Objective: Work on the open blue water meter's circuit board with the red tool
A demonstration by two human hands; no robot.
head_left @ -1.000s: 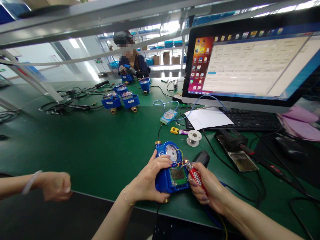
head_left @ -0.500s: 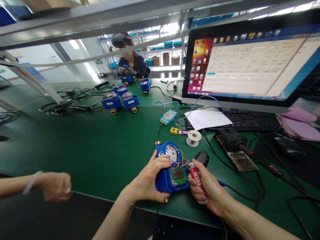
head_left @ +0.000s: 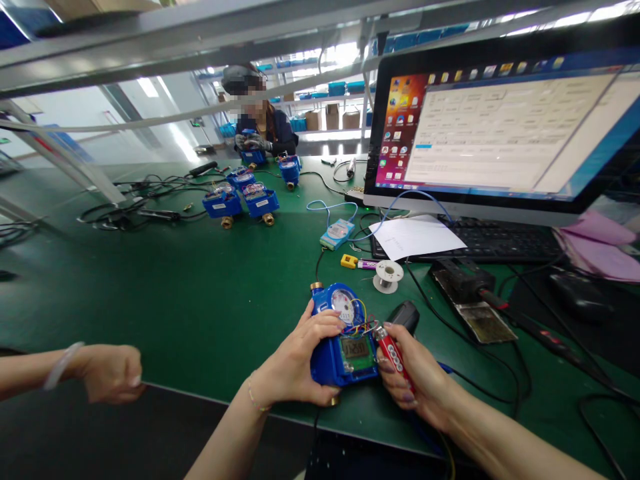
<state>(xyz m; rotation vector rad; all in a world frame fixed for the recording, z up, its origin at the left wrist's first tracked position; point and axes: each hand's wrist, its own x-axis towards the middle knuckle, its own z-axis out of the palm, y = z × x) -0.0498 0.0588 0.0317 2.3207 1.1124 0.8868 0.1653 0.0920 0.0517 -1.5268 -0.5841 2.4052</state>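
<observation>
A blue water meter (head_left: pixel 336 333) with a round dial, a green circuit board and coloured wires rests near the front edge of the green table (head_left: pixel 200 307). My left hand (head_left: pixel 295 363) grips its left side, thumb up by the dial. My right hand (head_left: pixel 417 377) holds a small red remote with white buttons (head_left: pixel 393 352), whose tip points at the wires on the meter's right side. A black handheld device (head_left: pixel 404 315) lies just behind my right hand.
A co-worker's fist (head_left: pixel 107 372) rests at the table's front left. More blue meters (head_left: pixel 240 197) and cables stand mid-table; a person sits beyond them. A monitor (head_left: pixel 505 127), keyboard (head_left: pixel 500 243), paper (head_left: pixel 415 237), solder spool (head_left: pixel 387 275), mouse (head_left: pixel 580 293) and test fixture (head_left: pixel 473 300) fill the right.
The red remote's tip drifted slightly away from the meter's wires, then came back close to them. My left hand and the meter stayed put.
</observation>
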